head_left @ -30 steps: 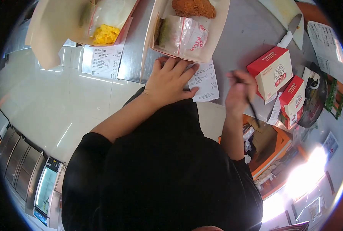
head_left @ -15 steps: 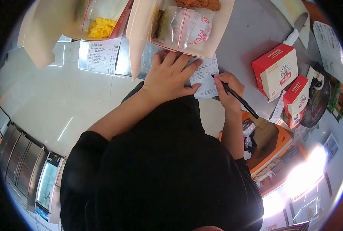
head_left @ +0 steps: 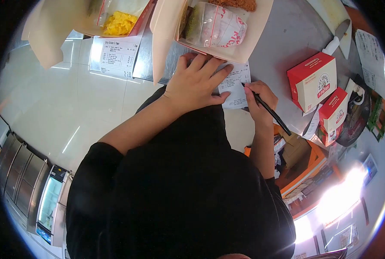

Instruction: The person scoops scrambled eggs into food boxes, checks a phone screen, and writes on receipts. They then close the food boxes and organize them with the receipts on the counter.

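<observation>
My left hand (head_left: pixel 197 84) lies flat on a white receipt (head_left: pixel 237 86) at the edge of the steel counter (head_left: pixel 279 39), fingers spread, holding the paper down. My right hand (head_left: pixel 260 101) grips a black pen (head_left: pixel 268 110) with its tip on the receipt's right side. Just beyond my left hand stands an open cardboard food box (head_left: pixel 240 52) with a sealed plastic bag (head_left: pixel 216 28) and a piece of fried chicken (head_left: pixel 240 3) in it.
A second open box holding yellow food (head_left: pixel 119 21) sits at the upper left, with another receipt (head_left: pixel 115 56) under it. Two red-and-white closed boxes (head_left: pixel 313 82) (head_left: pixel 332 112) stand at the right. A knife (head_left: pixel 337 36) rests on a cutting board further back.
My right hand came in from the right with the pen and set its tip on the receipt. My left hand stayed pressed on the paper.
</observation>
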Tool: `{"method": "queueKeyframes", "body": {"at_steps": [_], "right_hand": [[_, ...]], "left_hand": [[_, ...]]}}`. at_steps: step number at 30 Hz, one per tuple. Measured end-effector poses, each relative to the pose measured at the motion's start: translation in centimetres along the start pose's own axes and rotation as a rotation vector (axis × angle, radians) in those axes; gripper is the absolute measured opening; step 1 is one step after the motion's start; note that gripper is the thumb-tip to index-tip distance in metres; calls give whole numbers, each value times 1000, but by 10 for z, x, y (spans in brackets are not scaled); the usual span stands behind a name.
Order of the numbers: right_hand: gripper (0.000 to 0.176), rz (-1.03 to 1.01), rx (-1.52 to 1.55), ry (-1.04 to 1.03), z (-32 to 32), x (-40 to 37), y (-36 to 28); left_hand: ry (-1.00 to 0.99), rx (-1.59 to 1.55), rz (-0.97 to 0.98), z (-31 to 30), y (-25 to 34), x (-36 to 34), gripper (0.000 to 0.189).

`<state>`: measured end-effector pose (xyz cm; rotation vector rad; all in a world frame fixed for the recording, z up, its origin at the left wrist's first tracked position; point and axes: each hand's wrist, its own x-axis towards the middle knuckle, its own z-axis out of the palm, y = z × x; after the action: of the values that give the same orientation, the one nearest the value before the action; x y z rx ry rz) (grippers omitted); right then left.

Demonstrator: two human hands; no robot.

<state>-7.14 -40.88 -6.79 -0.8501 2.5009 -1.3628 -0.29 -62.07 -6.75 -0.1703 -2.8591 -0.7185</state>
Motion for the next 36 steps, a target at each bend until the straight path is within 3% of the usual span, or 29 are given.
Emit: {"method": "queueKeyframes", "body": {"at_steps": [5, 7, 10, 17, 19, 22, 23, 25, 28, 31, 32, 34, 35, 36], "right_hand": [[9, 14, -41, -45, -2, -2, 2], [8, 121, 48, 35, 1, -2, -1], [10, 72, -95, 12, 1, 4, -5], [9, 50, -38, 56, -5, -8, -8], [11, -145, 53, -79, -5, -10, -9], [12, -192, 18, -178, -4, -10, -7], [12, -191, 18, -177, -1, -8, -9], [15, -8, -52, 56, 8, -2, -14], [20, -129, -50, -117, -1, -10, -10], [24, -42, -184, 39, -10, -16, 2], [24, -50, -188, 42, -12, -9, 0], [28, 5, -501, 94, -15, 9, -6], [35, 15, -502, 73, -18, 6, -2], [35, -3, -504, 84, -18, 9, -10]], "left_hand": [[15, -14, 1, 2, -1, -1, 58], [22, -13, 7, 2, -2, -2, 58], [-1, -5, 1, 1, -1, -1, 58], [3, 5, 6, 0, -1, 0, 59], [-29, -15, 3, -2, -1, 0, 62], [-37, -27, 4, -3, -1, 0, 64], [-39, -27, 5, -3, -1, 0, 64], [-64, -31, -19, -2, -2, -1, 69], [-62, -12, -18, 0, -1, -1, 69], [-52, -31, -8, -1, -1, -1, 72], [-43, -29, -6, -1, -2, -2, 72], [92, -199, 68, 0, -6, -8, 65], [103, -194, 73, 3, -11, -14, 65], [235, -252, 87, 7, -17, -18, 61]]}}
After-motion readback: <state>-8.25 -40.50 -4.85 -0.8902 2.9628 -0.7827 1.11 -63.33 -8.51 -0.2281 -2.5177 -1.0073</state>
